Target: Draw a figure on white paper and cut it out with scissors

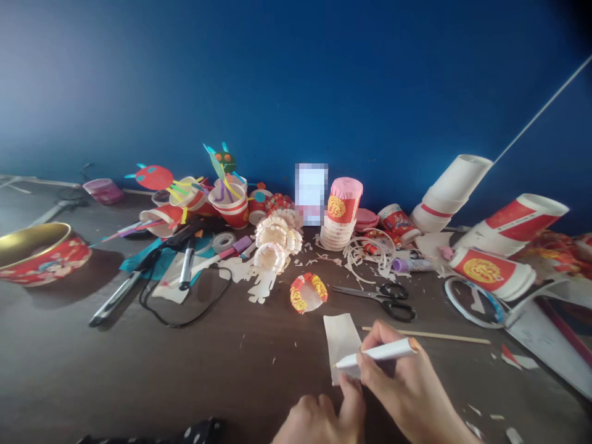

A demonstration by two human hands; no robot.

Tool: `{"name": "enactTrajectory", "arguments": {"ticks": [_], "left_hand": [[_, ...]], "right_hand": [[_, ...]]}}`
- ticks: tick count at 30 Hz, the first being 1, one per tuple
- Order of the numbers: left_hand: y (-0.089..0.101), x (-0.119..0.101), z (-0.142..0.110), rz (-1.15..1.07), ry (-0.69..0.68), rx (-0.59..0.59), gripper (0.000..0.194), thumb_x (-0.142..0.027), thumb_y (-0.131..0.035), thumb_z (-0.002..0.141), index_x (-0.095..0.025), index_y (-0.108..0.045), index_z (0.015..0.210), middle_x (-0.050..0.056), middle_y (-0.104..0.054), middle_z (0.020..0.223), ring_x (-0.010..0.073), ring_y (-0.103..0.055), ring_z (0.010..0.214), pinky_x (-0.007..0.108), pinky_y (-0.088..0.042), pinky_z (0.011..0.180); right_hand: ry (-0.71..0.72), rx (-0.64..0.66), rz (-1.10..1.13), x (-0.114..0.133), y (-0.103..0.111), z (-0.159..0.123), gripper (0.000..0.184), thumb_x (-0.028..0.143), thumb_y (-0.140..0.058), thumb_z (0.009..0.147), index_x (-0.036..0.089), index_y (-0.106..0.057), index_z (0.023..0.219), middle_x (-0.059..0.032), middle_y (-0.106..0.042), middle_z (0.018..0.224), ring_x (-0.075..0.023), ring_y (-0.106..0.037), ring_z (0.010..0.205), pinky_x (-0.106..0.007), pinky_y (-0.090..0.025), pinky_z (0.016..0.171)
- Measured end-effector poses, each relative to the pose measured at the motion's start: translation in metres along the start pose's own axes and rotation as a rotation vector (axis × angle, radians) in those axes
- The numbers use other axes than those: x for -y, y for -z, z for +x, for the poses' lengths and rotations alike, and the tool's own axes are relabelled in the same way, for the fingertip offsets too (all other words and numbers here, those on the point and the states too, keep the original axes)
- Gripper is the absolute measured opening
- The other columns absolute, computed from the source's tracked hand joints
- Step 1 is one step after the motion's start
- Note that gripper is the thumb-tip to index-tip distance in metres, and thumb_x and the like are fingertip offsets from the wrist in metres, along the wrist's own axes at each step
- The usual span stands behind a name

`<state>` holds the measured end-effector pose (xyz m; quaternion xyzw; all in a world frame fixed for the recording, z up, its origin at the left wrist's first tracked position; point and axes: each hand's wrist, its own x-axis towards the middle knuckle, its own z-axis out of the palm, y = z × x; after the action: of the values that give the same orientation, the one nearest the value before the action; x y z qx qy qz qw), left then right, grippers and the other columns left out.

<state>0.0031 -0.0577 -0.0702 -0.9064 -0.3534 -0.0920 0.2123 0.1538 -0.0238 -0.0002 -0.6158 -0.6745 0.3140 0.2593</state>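
Observation:
My right hand [402, 382] grips a white pen [377, 353], its tip resting on a small white paper strip [341, 338] that lies on the dark table near the front edge. Just left of it, my left hand [319, 419] has its fingers curled, thumb pressing the strip's near end. Beyond the strip lie a red and yellow paper ring [308, 292], black-handled scissors [382, 297] and a thin wooden stick [430, 335].
Stacks of red and white paper cups [485, 234] lie at the right. Decorated cups [229, 206], a curled paper figure [274, 246], markers [187, 264], a cable and tape rolls [472, 302] fill the middle. A gold-lined red bowl [39, 251] stands far left. A blue wall stands behind.

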Motion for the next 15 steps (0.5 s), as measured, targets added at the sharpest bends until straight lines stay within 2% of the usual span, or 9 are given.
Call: {"name": "enactTrajectory", "arguments": {"ticks": [5, 11, 15], "left_hand": [[0.000, 0.000, 0.002, -0.010, 0.009, -0.035, 0.033, -0.015, -0.041, 0.078, -0.009, -0.055, 0.108, 0.010, -0.063, 0.075, 0.0095, -0.045, 0.036, 0.022, -0.034, 0.031], [0.009, 0.004, 0.007, 0.022, -0.036, -0.070, 0.030, -0.013, -0.041, 0.078, -0.009, -0.058, 0.103, 0.011, -0.063, 0.088, 0.0077, -0.045, 0.037, 0.021, -0.033, 0.030], [0.013, 0.004, 0.007, 0.009, -0.003, 0.009, 0.032, -0.011, -0.043, 0.077, -0.009, -0.055, 0.107, 0.012, -0.062, 0.087, 0.0076, -0.046, 0.040, 0.020, -0.034, 0.034]], "right_hand": [[0.010, -0.031, 0.018, -0.002, -0.003, -0.001, 0.018, 0.032, -0.042, 0.073, 0.022, -0.040, 0.059, 0.0040, -0.047, 0.046, -0.0128, -0.045, 0.043, -0.023, -0.035, 0.045], [0.024, -0.069, 0.028, -0.002, -0.006, -0.001, 0.017, 0.031, -0.044, 0.071, 0.022, -0.042, 0.056, 0.0042, -0.048, 0.044, -0.0122, -0.045, 0.041, -0.022, -0.035, 0.043], [0.020, -0.075, 0.033, -0.001, -0.005, -0.001, 0.017, 0.030, -0.044, 0.070, 0.022, -0.042, 0.056, 0.0043, -0.048, 0.044, -0.0122, -0.044, 0.041, -0.023, -0.034, 0.043]]}}
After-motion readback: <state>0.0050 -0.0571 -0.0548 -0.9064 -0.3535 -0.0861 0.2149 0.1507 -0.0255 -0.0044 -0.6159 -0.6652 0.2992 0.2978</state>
